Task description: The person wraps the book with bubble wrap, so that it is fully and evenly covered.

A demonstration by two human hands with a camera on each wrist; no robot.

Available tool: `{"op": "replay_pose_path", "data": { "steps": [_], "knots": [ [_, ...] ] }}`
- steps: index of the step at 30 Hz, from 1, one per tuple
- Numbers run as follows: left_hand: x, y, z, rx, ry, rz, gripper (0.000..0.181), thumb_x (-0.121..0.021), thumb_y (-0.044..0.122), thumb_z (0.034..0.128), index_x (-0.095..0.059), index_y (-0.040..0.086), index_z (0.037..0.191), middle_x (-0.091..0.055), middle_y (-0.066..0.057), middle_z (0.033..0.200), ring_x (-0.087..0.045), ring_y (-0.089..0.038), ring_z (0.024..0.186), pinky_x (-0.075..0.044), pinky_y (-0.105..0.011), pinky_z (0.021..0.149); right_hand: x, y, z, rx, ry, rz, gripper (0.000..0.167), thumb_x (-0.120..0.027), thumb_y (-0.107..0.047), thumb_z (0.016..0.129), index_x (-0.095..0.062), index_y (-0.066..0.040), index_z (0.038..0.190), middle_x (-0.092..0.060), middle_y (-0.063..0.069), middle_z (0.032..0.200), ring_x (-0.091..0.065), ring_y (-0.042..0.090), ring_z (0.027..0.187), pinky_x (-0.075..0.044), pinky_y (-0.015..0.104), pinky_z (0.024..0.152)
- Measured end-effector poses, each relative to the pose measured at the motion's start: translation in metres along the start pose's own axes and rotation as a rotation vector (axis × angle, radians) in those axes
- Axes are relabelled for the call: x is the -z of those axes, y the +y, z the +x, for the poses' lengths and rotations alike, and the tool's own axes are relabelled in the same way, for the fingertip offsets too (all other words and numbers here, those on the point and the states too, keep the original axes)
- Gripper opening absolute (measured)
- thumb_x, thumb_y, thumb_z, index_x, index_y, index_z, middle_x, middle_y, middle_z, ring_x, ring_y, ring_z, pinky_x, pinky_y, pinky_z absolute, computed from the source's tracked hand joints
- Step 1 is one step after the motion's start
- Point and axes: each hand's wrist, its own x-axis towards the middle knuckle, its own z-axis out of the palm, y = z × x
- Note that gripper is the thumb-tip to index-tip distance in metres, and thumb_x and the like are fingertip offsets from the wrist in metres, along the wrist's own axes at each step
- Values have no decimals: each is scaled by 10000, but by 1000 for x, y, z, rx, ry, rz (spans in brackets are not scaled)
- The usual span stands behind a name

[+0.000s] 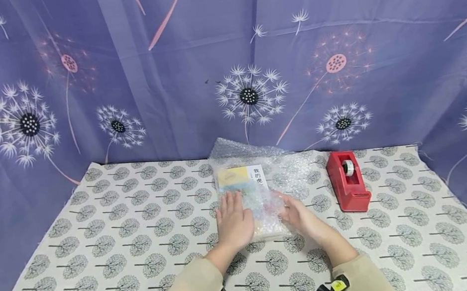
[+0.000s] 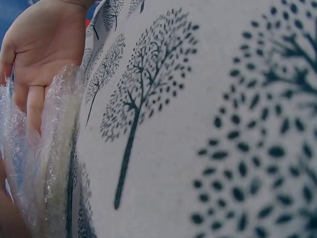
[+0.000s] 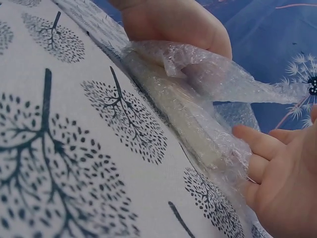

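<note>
A book (image 1: pixel 233 178) with a yellow, blue and white cover lies on clear bubble wrap (image 1: pixel 289 170). One fold of the wrap covers the book's right part. My left hand (image 1: pixel 233 221) rests flat on the book, fingers straight and pointing away from me. At the right edge, my right hand (image 1: pixel 302 216) touches the wrap with relaxed, nearly straight fingers. From the right wrist view, wrap (image 3: pixel 198 119) stretches along the book's near edge, between the left hand (image 3: pixel 173 27) and the right fingertips. Part of the cover is hidden under the left hand.
A red tape dispenser (image 1: pixel 338 182) holding a small roll stands right of the wrap. The table is covered by a white cloth (image 1: pixel 142 259) printed with trees. Behind it hangs a purple dandelion curtain (image 1: pixel 186 72), which the wrap's far corner reaches.
</note>
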Motion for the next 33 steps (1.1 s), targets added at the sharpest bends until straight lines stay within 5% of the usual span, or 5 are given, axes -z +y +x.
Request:
{"op": "replay_pose_path", "data": {
  "steps": [6, 22, 33],
  "knots": [
    [-4, 0, 1, 8, -10, 82, 591, -235, 340, 999, -136, 71, 1515, -8, -125, 1591, 30, -315, 1472, 16, -515, 1194, 1, -1, 0, 6, 40, 72, 691, -42, -531, 996, 30, -87, 1521, -131, 190, 1566, -172, 374, 1427, -50, 520, 1176],
    [-13, 2, 3, 22, -19, 266, 624, -230, 389, 995, -109, 70, 1517, 16, -132, 1592, 49, -329, 1468, 20, -504, 1195, 0, -2, -1, 7, 90, 93, 694, -31, -536, 990, -5, -92, 1523, -157, 190, 1560, -193, 406, 1414, -51, 654, 1118],
    [-12, 4, 2, 11, -43, 360, 708, -275, 484, 988, -107, 40, 1512, -6, -172, 1584, 20, -360, 1464, -15, -530, 1191, 3, -5, -2, -21, 212, -68, 688, -96, -539, 1000, -182, -81, 1506, -313, 157, 1514, -357, 416, 1344, -262, 618, 1096]
  ]
}}
